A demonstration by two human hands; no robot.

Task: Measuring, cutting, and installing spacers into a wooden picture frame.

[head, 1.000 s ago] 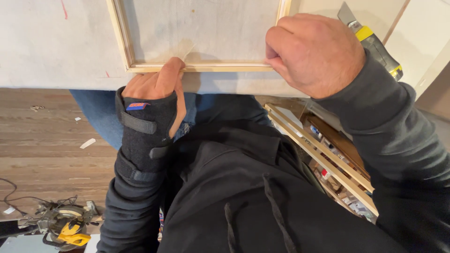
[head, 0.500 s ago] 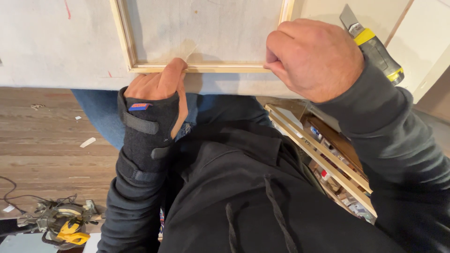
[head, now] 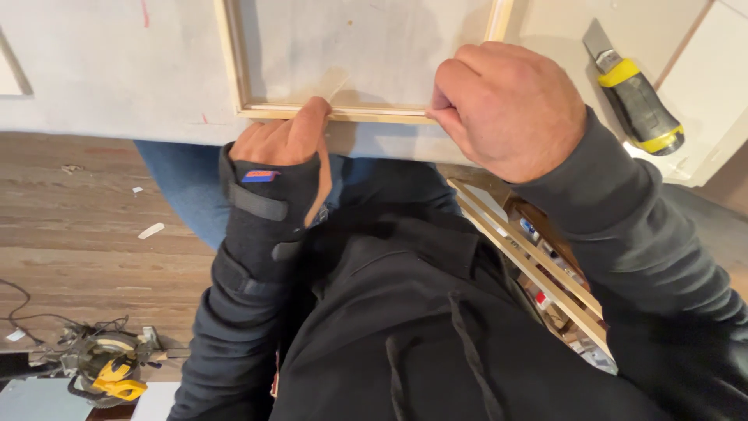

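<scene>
white panel [head: 117, 70] carries everything, its near edge overhanging the person's lap. wooden frame [head: 231, 62] sits on it, bottom rail running along that near edge.

bottom trim strip [head: 374, 114] lies along the panel's near edge, touching the frame's lower inside line. right hand [head: 510, 105] is curled into a loose fist, fingertips pinching the strip's right end near the frame's lower right corner. left hand [head: 284, 140] (in a black wrist brace [head: 261, 214]) presses its thumb down on the strip near the middle; other fingers are curled under the panel edge, can't tell what they grip.

risks, my read:
- strip is thin; uneven push from the two hands could bow it or pop it out of line with the rail.
- the panel overhangs, so hard downward pressure at the near edge could tip or shift it.
- thumb sits right on the joint; a slip pinches it.

around:
- loose trim strips [head: 530, 257] leaning by the right knee, over a cluttered box; easy to kick.
- miter saw [head: 109, 366] on the floor, lower left, cords trailing, well apart.
- utility knife [head: 635, 97] on the panel's right side, near the right wrist, blade looks out. a sleeve sweep could catch it.
- scraps on the wood floor [head: 93, 234].
</scene>
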